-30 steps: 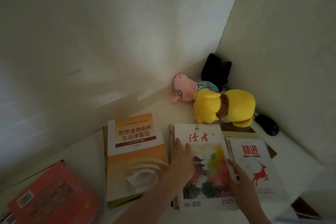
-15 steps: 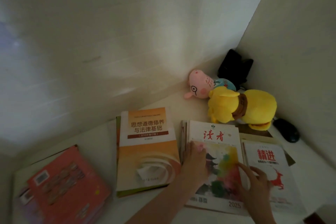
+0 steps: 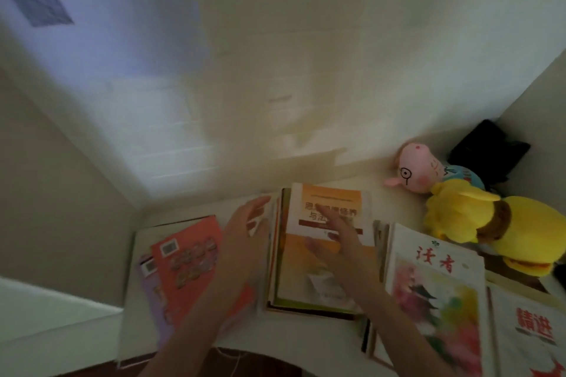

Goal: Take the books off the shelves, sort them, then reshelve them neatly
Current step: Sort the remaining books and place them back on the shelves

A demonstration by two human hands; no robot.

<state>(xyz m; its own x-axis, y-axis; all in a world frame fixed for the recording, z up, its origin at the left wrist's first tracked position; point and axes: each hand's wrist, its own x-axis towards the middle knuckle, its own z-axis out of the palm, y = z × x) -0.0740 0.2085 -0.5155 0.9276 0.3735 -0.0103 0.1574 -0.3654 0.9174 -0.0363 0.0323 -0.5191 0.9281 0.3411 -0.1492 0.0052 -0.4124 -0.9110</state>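
A white tabletop (image 3: pixel 294 333) fills a corner between cream walls (image 3: pixel 275 70). Books lie flat on it: a red book (image 3: pixel 186 263) on the left, an orange book (image 3: pixel 327 281) in the middle and a magazine (image 3: pixel 435 285) on the right. Plush toys (image 3: pixel 490 223) sit behind them. The left hand (image 3: pixel 245 239) is at the orange book's left edge and the right hand (image 3: pixel 340 242) is over its cover. Both are blurred, with fingers straight and apart.

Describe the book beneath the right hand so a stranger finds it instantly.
On the white desk, book piles lie in a row. Go to the second pile from the left, beneath the right hand. Its top book has an orange-and-white cover, unlike the red cover left of it and the floral magazine on its right.
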